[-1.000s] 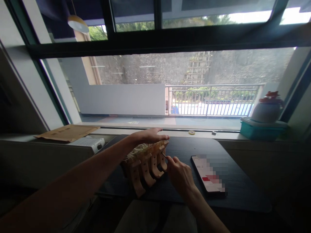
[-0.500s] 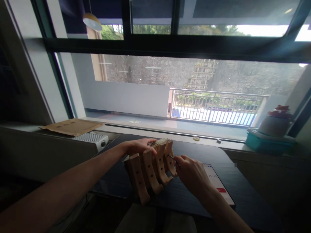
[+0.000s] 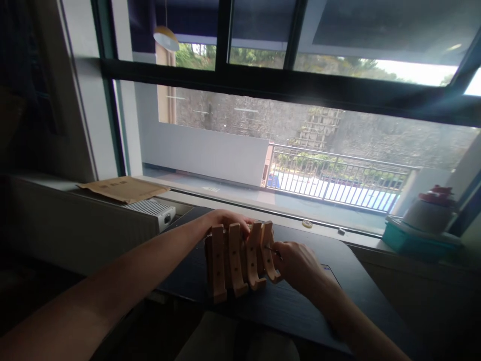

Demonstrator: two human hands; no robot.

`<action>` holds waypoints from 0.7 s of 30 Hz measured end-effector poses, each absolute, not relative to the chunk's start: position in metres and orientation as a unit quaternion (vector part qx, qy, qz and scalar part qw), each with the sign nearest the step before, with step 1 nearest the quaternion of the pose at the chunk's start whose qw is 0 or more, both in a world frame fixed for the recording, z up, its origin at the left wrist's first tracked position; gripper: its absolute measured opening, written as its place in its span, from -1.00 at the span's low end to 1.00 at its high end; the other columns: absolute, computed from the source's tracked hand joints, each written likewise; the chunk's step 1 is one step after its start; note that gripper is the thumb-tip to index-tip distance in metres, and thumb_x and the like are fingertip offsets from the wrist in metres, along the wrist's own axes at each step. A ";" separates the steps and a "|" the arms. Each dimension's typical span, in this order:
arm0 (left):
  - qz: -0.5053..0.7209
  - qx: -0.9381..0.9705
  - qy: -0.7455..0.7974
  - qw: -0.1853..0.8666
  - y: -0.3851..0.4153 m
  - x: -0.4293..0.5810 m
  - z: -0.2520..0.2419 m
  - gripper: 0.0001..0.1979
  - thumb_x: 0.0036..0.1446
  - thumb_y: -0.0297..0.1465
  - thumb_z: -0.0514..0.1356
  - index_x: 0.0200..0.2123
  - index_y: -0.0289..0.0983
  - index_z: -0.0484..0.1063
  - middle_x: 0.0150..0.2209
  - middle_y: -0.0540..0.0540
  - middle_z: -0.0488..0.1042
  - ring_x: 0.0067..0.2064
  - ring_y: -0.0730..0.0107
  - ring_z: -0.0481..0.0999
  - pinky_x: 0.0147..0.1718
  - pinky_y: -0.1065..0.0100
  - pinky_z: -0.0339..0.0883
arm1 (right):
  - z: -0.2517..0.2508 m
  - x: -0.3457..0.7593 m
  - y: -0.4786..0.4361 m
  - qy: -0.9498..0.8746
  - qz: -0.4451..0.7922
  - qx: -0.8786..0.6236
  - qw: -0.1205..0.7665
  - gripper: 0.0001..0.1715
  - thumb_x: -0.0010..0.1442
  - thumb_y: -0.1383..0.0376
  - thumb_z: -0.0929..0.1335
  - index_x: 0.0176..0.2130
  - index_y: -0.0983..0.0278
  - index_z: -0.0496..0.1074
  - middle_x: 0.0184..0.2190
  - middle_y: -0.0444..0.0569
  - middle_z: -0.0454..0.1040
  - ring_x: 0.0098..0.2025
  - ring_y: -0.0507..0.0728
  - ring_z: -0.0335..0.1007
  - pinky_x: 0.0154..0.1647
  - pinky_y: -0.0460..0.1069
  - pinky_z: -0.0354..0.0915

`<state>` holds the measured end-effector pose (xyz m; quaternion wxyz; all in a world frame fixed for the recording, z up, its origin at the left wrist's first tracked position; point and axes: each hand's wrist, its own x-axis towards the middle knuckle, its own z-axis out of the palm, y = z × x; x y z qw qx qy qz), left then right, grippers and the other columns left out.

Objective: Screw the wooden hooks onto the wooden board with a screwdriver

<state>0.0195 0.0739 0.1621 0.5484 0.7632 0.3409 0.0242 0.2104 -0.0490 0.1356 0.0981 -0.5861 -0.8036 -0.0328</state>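
Note:
A wooden rack with several curved hooks (image 3: 235, 260) stands tilted on the dark table, each hook showing small dark holes in its face. Behind its upper edge, my left hand (image 3: 235, 220) is closed round the back of the rack, its fingers partly hidden by the hooks. My right hand (image 3: 296, 263) pinches a thin dark metal tool (image 3: 271, 249); its tip meets the face of the rightmost hook (image 3: 267, 240), near the upper hole. Whether the tip sits inside the hole, I cannot tell.
My right forearm mostly covers a phone (image 3: 330, 273) on the dark table (image 3: 361, 296). A brown envelope (image 3: 126, 189) and a white slotted box (image 3: 154, 210) lie at the left. Along the sill are a tape roll (image 3: 307, 224) and a teal box (image 3: 417, 243) under a white-and-red container (image 3: 432, 210).
The rack has tipped to a more upright angle, with both hands moving along with it. The view has shifted, and more of the phone is now covered by my right forearm.

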 end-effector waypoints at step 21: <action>0.087 0.832 0.387 0.387 0.080 0.004 0.185 -0.36 0.09 0.07 -0.03 0.05 -0.25 0.30 0.02 -0.13 0.44 -0.04 0.21 0.41 -0.13 0.26 0.29 | 0.137 0.206 -0.038 -0.814 -0.026 -0.571 0.099 -0.76 0.20 0.36 0.20 -0.39 0.26 0.41 -0.46 -0.10 0.47 -0.50 0.00 0.31 -0.54 -0.09 -0.01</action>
